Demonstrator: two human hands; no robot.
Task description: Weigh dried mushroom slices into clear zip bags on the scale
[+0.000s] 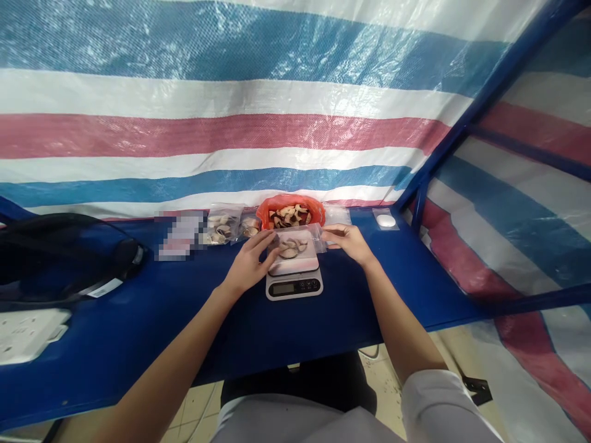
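Shirt nearest. Left hand half-curled against bag, grip unclear; right hand pinches its right end, apparently steadying it. Bag, slices inside, lies on scale; red sack just behind, likely for reach.

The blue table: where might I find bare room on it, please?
Bare patches lie in front of the scale, between the forearms, and right of the right forearm, in front of the white object. Behind the scale it is crowded, with the red bag beside clear bags.
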